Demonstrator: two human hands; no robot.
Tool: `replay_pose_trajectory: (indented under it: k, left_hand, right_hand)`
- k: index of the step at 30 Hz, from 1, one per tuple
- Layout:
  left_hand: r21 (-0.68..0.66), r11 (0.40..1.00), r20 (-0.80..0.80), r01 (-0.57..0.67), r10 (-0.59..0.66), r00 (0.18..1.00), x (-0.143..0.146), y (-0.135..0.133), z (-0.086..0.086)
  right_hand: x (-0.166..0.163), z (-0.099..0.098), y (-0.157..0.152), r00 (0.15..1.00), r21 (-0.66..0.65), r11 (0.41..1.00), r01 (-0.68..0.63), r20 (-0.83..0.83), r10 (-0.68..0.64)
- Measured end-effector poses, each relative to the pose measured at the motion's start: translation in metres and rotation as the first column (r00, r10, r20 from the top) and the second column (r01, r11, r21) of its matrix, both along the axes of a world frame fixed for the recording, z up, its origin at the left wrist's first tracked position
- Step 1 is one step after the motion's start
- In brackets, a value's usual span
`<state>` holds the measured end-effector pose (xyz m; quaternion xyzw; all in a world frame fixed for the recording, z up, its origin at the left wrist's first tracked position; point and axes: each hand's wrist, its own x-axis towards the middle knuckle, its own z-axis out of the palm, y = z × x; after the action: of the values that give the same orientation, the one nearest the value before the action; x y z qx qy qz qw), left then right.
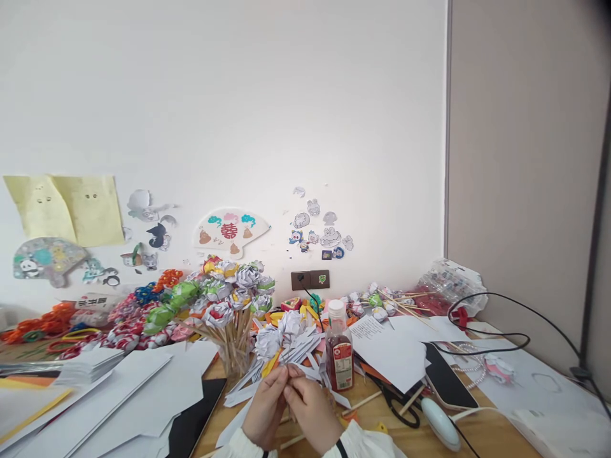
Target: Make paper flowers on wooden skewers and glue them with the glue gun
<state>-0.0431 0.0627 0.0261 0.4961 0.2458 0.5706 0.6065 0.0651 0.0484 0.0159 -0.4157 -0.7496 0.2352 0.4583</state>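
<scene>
My left hand (266, 407) and my right hand (312, 410) meet above the desk near its front edge, fingers closed and fingertips pressed together. Whatever they pinch is too small or too hidden to name. Just beyond the fingertips are white paper flowers (291, 326) and a pile of white paper strips (305, 348). To the right of my hands stands a bottle of red-brown liquid (340, 356) with a white cap. Behind and to the left, a bunch of paper flowers on wooden sticks (238, 280) stands upright in a clear container (233, 359).
White paper sheets (143, 394) cover the left side. Black-handled scissors (403, 407), a phone (451, 378), a white mouse-shaped device (440, 423) and a black cable (520, 340) lie on the right. Loose wooden sticks (365, 402) are near my right hand. A wall socket (310, 280) is behind.
</scene>
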Motion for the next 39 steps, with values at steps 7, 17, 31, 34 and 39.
replay_pose_trajectory:
  k: [7,17,31,34,39]
  left_hand:
    - [0.005,1.0,0.036,-0.027,0.027,0.999,0.0,0.0,0.002]
    - [0.043,0.994,0.098,0.105,-0.109,0.989,-0.015,0.009,0.003]
    - [0.02,0.99,-0.05,0.137,-0.136,0.989,-0.028,0.048,-0.046]
    - [-0.002,0.997,-0.119,0.073,-0.073,0.99,-0.029,0.049,-0.046]
    - [0.015,0.996,-0.25,-0.084,0.086,0.964,-0.026,0.046,-0.042]
  right_hand:
    - [-0.002,-0.001,-0.004,0.989,0.009,0.997,0.072,0.132,-0.073]
    - [0.017,0.008,-0.001,0.95,0.097,0.986,0.132,0.271,-0.154]
    - [0.057,0.015,0.004,0.894,0.173,0.924,0.341,0.243,-0.376]
    - [0.061,0.012,0.005,0.892,0.169,0.924,0.344,0.247,-0.378]
    - [0.066,0.008,0.01,0.878,0.179,0.91,0.374,0.248,-0.409]
